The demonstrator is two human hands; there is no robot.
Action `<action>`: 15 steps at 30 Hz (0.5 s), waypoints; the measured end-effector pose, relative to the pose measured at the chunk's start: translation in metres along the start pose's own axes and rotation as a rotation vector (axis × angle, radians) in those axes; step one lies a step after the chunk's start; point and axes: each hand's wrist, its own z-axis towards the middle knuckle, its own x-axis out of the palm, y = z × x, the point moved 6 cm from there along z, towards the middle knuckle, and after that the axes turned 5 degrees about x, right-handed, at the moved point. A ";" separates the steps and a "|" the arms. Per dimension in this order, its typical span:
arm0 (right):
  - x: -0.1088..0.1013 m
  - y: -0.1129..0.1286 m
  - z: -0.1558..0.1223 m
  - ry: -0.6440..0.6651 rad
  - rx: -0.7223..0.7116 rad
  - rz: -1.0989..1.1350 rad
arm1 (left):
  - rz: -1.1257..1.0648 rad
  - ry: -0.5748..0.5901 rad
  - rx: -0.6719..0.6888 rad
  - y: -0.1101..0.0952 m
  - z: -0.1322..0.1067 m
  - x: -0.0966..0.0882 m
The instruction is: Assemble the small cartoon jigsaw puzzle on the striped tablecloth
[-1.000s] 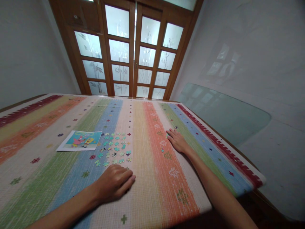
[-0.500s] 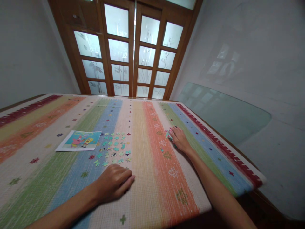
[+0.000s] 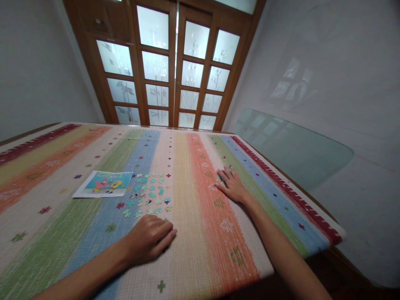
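My right hand lies flat with fingers spread over a small pile of jigsaw pieces on the right side of the tablecloth. Most of that pile is hidden under the palm and fingers. My left hand rests on the cloth with its fingers curled in, and nothing shows in it. Just beyond it, loose jigsaw pieces are laid out in rough rows, mostly teal and pale green. Left of these rows lies a printed picture sheet with cartoon figures on a teal background.
A striped tablecloth covers the table, whose right edge drops off near the wall. A frosted glass panel stands along the right wall. Wooden doors with glass panes are behind the table's far edge.
My right hand's fingers have spread and flattened over the pile. A stray piece that lay left of the hand is no longer visible there. My left hand stays put.
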 end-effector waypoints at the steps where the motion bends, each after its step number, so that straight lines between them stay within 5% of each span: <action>1: 0.001 -0.002 0.001 0.007 0.011 0.006 | 0.002 -0.001 0.000 0.000 0.000 0.000; 8: 0.000 0.014 0.000 0.006 -0.002 -0.001 | -0.001 -0.006 -0.005 -0.002 0.001 -0.001; 15: 0.008 -0.002 0.000 0.043 0.029 -0.001 | 0.001 -0.013 -0.002 -0.001 0.001 -0.001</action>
